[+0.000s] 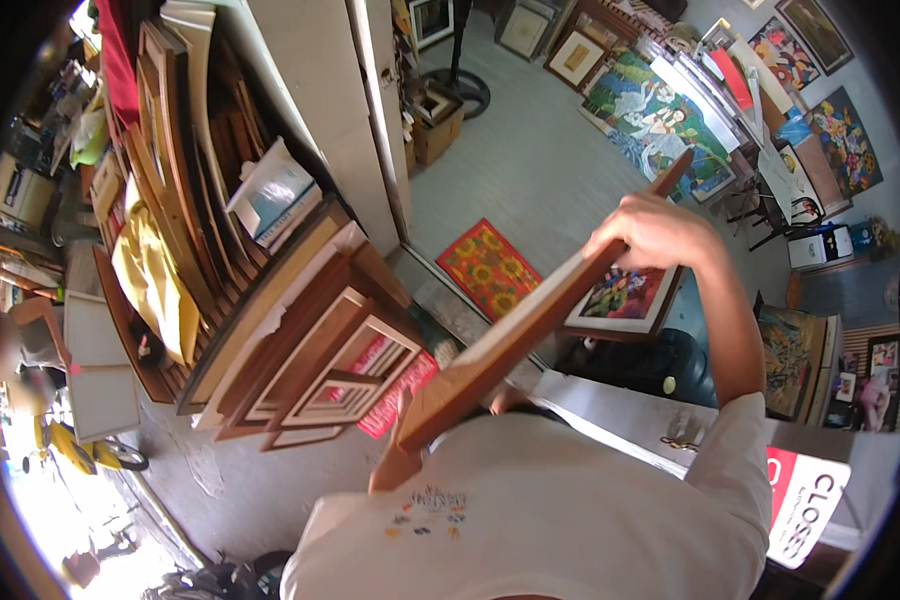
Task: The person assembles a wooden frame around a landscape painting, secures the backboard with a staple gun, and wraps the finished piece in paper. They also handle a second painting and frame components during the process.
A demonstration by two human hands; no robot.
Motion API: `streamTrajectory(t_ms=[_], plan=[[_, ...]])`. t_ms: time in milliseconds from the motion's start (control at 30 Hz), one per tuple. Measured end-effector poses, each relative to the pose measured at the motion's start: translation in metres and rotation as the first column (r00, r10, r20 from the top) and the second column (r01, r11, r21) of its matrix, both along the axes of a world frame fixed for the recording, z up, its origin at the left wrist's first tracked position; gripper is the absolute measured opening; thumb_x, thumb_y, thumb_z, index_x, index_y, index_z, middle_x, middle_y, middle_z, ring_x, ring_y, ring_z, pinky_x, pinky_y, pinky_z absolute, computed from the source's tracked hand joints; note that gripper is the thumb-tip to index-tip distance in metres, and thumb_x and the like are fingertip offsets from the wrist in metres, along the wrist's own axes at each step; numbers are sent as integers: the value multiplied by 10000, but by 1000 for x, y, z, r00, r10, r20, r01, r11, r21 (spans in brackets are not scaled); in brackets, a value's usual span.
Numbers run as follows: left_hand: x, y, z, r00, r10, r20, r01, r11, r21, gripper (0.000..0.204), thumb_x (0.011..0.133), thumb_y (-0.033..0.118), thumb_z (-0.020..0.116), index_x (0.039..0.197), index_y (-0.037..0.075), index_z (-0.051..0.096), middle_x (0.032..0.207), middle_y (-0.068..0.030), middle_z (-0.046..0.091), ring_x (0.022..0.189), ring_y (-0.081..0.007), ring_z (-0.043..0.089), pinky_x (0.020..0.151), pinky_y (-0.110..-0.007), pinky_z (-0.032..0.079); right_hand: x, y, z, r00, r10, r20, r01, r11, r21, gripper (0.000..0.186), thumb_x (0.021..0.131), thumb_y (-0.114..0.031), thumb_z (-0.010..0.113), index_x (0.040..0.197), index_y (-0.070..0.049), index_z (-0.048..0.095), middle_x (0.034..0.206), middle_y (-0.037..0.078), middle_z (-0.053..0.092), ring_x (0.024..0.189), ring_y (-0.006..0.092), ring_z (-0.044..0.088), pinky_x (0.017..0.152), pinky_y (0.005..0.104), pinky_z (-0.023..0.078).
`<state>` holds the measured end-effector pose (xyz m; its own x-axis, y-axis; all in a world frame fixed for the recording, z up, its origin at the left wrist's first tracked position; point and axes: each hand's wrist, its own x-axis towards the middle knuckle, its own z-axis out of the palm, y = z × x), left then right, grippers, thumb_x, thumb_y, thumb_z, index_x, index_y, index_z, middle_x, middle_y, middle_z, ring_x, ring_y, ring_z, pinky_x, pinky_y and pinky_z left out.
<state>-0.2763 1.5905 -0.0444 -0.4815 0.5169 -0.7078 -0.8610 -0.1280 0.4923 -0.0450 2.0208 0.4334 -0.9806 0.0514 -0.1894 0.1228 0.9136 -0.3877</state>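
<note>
A brown wooden picture frame [530, 345] is held up close before my chest, seen nearly edge-on and slanting from lower left to upper right. Near its upper end, my right hand [660, 232] is closed over the edge, fingers wrapped across it. At the lower end, only a little of my left hand [402, 412] shows, closed against the frame; the rest is hidden behind the wood. What the frame's face holds cannot be made out from this angle.
Stacked wooden frames [345, 365] lean at my left beside a rack with a yellow cloth [153, 270] and white box [275, 195]. A sunflower mat [490, 268] lies by the doorway. Paintings [660, 115] fill the room beyond. Another person [35, 335] is at far left.
</note>
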Motion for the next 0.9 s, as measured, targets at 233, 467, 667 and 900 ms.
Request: streamTrajectory(t_ms=[233,467,667,900], plan=[[-76,110,-5,773,-428,-468,308,898,-313,304,977,267,541,1222,106,621,1246,-82,659,1124,-227,643,858,-373,528,-53,116,-13,983,-106,152,82,984,157,393,710,11,707,1094,-71,729,1005,149,731,985,333,677,914,418,523],[-112,123,4,910,-206,-359,92,947,-309,214,999,246,522,1116,90,609,986,-43,643,901,-176,647,720,-279,514,-83,285,-73,982,-139,125,125,985,115,384,702,-8,689,1077,-74,731,1002,163,725,978,337,682,889,424,536],[-114,127,-23,966,-50,-254,-31,951,-308,267,996,309,550,1044,61,634,916,-37,645,802,-172,623,726,-308,527,-145,430,-160,998,21,-59,-12,989,146,351,709,-67,728,1059,-52,730,920,174,720,900,358,685,832,442,548],[-124,323,29,509,-740,-439,292,629,-721,332,992,340,568,1071,29,652,953,-49,654,840,-168,621,753,-305,497,-178,565,-235,998,-36,55,33,997,70,212,711,-94,680,907,-14,693,825,177,696,813,372,673,712,478,523]])
